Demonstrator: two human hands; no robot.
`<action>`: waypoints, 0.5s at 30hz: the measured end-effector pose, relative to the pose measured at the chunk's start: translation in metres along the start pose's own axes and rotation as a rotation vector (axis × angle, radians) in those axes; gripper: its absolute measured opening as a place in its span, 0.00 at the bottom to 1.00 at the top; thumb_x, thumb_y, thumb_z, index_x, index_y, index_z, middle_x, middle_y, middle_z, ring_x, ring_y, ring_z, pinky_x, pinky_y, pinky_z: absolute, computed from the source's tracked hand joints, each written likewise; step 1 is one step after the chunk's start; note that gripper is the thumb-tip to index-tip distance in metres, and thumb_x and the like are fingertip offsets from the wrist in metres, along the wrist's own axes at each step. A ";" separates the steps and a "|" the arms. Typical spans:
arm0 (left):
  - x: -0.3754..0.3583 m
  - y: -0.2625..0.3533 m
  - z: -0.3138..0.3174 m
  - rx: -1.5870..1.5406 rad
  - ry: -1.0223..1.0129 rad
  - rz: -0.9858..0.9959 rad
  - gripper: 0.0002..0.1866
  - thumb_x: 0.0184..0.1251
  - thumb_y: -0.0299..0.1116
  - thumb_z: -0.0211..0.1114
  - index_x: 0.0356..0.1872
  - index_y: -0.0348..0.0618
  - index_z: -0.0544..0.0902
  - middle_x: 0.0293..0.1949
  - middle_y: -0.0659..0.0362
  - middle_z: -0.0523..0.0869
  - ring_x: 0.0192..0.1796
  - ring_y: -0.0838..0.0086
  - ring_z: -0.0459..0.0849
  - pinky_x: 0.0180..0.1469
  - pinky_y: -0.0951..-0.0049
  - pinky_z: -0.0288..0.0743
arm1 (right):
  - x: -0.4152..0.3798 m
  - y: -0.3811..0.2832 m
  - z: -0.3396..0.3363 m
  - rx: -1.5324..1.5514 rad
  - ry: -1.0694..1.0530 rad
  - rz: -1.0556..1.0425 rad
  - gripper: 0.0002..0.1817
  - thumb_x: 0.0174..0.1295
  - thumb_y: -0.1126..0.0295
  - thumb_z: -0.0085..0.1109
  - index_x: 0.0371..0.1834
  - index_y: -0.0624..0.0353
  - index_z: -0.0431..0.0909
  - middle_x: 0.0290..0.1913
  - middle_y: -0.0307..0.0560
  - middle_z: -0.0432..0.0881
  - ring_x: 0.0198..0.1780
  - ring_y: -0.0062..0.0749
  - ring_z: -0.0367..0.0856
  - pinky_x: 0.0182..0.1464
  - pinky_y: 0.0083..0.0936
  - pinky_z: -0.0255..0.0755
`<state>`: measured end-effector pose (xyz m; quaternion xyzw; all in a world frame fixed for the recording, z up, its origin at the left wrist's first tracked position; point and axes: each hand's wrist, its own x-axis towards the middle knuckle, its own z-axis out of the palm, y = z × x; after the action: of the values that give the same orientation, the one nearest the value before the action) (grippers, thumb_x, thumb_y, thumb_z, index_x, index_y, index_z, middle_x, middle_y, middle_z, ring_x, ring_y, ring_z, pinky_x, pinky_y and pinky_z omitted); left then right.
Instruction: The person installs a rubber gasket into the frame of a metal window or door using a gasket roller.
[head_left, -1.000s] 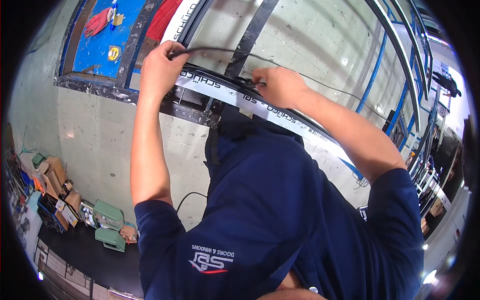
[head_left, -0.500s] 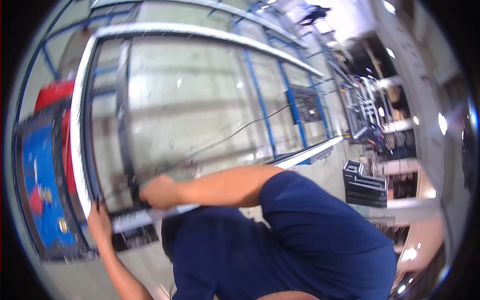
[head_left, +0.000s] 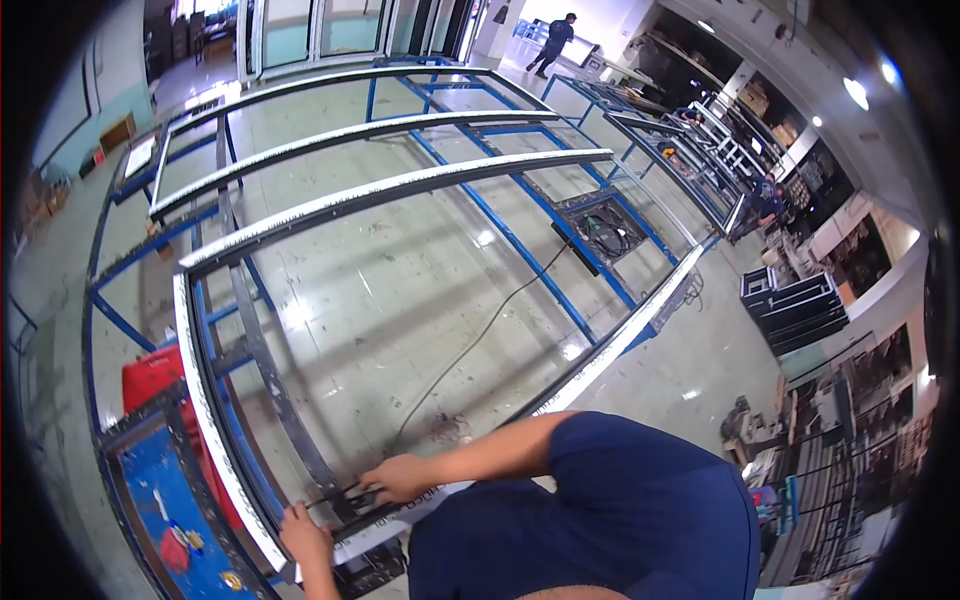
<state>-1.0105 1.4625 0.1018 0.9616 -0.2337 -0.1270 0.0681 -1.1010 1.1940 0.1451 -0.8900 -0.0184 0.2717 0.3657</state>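
White film with black lettering lines the large, dark rectangular frame (head_left: 203, 400), which stretches from lower left to right of centre. At its lower-left corner the left hand (head_left: 309, 540) bends its fingers; the right hand (head_left: 402, 478) curls nearby, any grip unclear.

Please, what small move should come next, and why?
Perhaps the left hand could press at the near left corner of the white-edged frame: it is by the inner edge there, while the right hand is close by, at something dark I cannot identify.
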 end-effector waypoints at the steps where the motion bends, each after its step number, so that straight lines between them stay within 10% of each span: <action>1: -0.002 0.011 -0.006 -0.025 0.075 0.116 0.32 0.45 0.35 0.83 0.56 0.44 0.82 0.59 0.46 0.80 0.55 0.49 0.83 0.55 0.51 0.77 | -0.012 0.019 -0.001 0.062 0.057 0.023 0.27 0.63 0.59 0.67 0.66 0.48 0.77 0.54 0.56 0.87 0.57 0.57 0.84 0.58 0.50 0.76; 4: 0.001 0.031 -0.008 -0.200 0.155 0.454 0.32 0.44 0.34 0.83 0.56 0.48 0.84 0.57 0.48 0.80 0.55 0.49 0.83 0.56 0.53 0.78 | -0.055 0.068 -0.008 0.169 0.266 0.073 0.27 0.66 0.58 0.66 0.68 0.47 0.77 0.56 0.57 0.86 0.58 0.58 0.84 0.59 0.48 0.76; 9: 0.027 0.026 0.026 -0.118 -0.298 0.432 0.10 0.57 0.42 0.76 0.39 0.56 0.94 0.41 0.53 0.89 0.50 0.52 0.87 0.53 0.55 0.81 | -0.091 0.133 0.024 0.278 0.539 0.242 0.25 0.69 0.55 0.62 0.68 0.47 0.78 0.57 0.56 0.86 0.60 0.56 0.83 0.61 0.46 0.76; 15: 0.051 0.042 0.010 0.124 -0.652 0.397 0.14 0.63 0.50 0.69 0.45 0.61 0.94 0.44 0.56 0.93 0.50 0.58 0.91 0.55 0.60 0.83 | -0.100 0.147 0.043 0.323 0.620 0.412 0.23 0.70 0.56 0.62 0.67 0.44 0.78 0.55 0.53 0.87 0.56 0.53 0.85 0.58 0.44 0.77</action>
<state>-0.9875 1.4009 0.0898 0.8089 -0.4320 -0.3963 -0.0446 -1.2322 1.0910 0.0697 -0.8459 0.3145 0.0576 0.4269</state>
